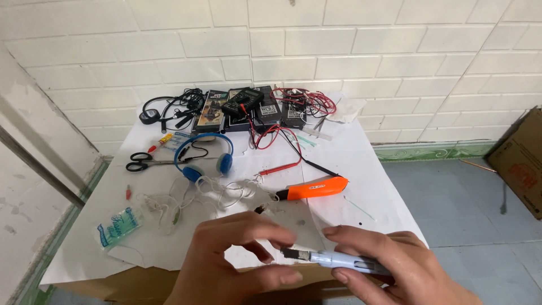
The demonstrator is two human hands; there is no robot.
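Note:
My right hand grips a pale grey pen-shaped tool with a dark tip that points left. My left hand hovers just left of that tip, thumb and fingers curled and apart, holding nothing that I can see. Both hands are at the near edge of a table covered with white paper. Beyond them lies an orange and black handheld tool. A tangle of white earphone wire lies to the left of that tool.
Blue headphones, black scissors and a small plastic packet lie on the left. At the back are a black multimeter with red and black leads, dark boxes and black cables. A cardboard box stands on the floor at right.

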